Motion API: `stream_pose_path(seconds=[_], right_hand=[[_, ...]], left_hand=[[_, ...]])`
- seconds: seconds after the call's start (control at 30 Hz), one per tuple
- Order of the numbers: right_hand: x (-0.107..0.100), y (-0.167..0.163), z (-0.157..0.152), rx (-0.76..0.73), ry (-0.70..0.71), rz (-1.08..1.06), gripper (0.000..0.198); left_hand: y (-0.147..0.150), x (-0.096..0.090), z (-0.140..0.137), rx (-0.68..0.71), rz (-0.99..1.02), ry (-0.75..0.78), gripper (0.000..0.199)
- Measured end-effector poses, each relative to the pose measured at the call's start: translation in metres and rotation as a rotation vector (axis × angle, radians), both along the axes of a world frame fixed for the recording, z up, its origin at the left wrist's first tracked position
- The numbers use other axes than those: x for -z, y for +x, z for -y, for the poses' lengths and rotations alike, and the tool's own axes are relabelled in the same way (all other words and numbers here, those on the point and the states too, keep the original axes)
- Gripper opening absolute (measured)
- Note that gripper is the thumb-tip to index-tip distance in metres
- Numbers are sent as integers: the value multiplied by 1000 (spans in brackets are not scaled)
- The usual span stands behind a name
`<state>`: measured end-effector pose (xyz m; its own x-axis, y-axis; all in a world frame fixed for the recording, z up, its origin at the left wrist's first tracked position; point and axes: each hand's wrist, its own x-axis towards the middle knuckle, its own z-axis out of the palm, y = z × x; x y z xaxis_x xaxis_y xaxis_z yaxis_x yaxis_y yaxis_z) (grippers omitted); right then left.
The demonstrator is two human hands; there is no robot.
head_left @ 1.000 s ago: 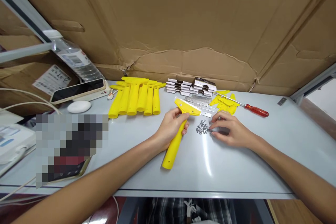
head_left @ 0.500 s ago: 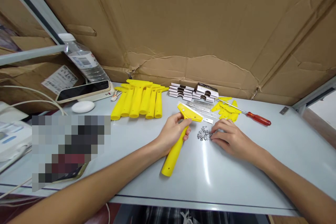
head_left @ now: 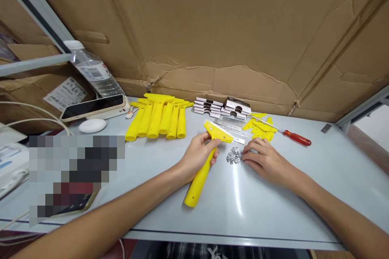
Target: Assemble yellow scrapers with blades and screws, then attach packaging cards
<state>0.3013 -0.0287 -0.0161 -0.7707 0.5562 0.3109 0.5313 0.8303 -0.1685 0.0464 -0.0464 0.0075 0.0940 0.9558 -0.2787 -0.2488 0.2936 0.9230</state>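
My left hand (head_left: 199, 153) is wrapped around the neck of a yellow plastic scraper (head_left: 200, 178), whose handle slants down toward the table's front. A blade edge shows along its head, with one screw in the head's left part. Just right of a small pile of metal screws (head_left: 233, 156) rests my right hand (head_left: 264, 156), fingers curled and tips together at the pile's edge; anything between them is hidden. Several flat metal blades (head_left: 234, 124) lie behind the pile. Loose yellow plates (head_left: 263, 129) sit beyond my right hand.
Several yellow scraper handles (head_left: 165, 117) lie in a row at the back left. Small stacked boxes (head_left: 235, 107) stand behind the blades. A red-handled screwdriver (head_left: 298, 137) lies at right. Phone (head_left: 92, 107), white oval case (head_left: 92, 126) and water bottle (head_left: 94, 71) are at left; cardboard (head_left: 212, 28) walls the back.
The view has shifted slightly. My left hand keeps its hold on the scraper, and my right fingertips stay beside the screw pile with almost no movement.
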Motion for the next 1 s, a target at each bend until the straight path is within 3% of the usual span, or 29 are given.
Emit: stream_pose_path(seconds=[0.1, 0.2, 0.43, 0.57, 0.73, 1.0], right_hand=[[1, -1, 0, 13, 1, -51, 16], [0, -3, 0, 62, -96, -257, 15], [1, -2, -9, 393, -728, -798, 34], [6, -2, -11, 418, -881, -920, 38], [4, -7, -3, 397, -878, -869, 37], [-13, -29, 2, 282, -615, -681, 30]], left_hand=[[0, -1, 0, -3, 7, 7, 24], [0, 0, 1, -4, 5, 13, 25], [-1, 5, 4, 78, -88, 46, 23], [-2, 8, 7, 140, -158, 118, 29], [-1, 12, 11, 201, -142, 202, 39], [2, 13, 13, 219, -194, 227, 39]])
